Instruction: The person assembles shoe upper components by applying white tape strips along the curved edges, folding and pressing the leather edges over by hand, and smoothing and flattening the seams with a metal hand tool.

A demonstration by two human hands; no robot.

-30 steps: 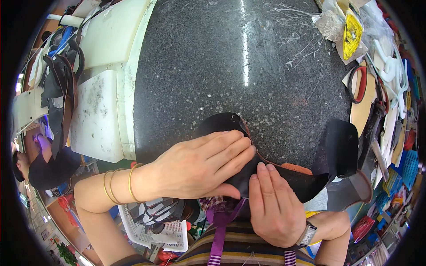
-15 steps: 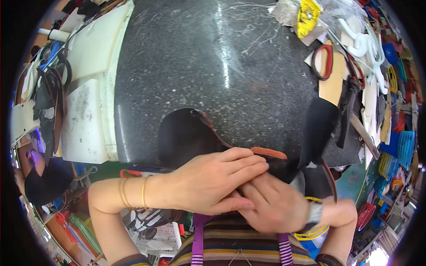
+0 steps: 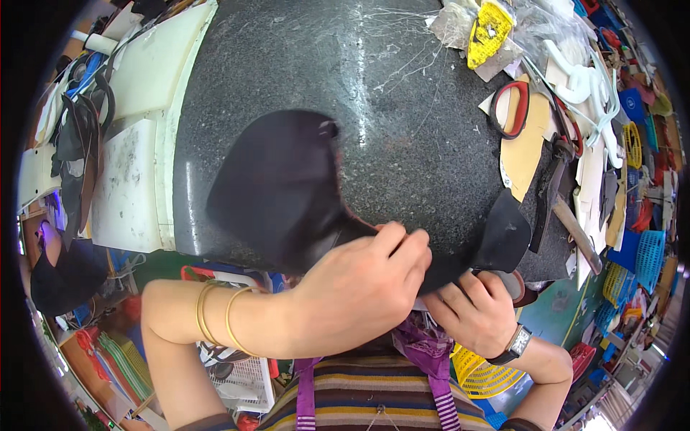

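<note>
A dark leather piece [image 3: 277,187], curved like a shoe upper, reaches across the near part of the stone slab [image 3: 431,136]. Its broad left part looks slightly blurred, and a reddish edge runs along its inner curve. My left hand [image 3: 366,287] pinches the narrow middle of the leather between thumb and bent fingers. Close to its right, my right hand [image 3: 474,312] has its fingers curled over the near edge of the same piece. The leather's right end [image 3: 505,233] stands up beyond my right hand. My fingers hide part of the middle.
Red-and-black handled scissors [image 3: 522,111] lie on tan card [image 3: 528,154] at the right. Nearby are a wooden handle [image 3: 578,233] and a yellow piece [image 3: 491,32]. White boards [image 3: 129,190] line the slab's left side. A yellow basket [image 3: 481,370] sits below my right wrist.
My hands were overlapped, left over right, on the leather; now they are apart and grip it. The leather's left part has swung up and farther onto the slab.
</note>
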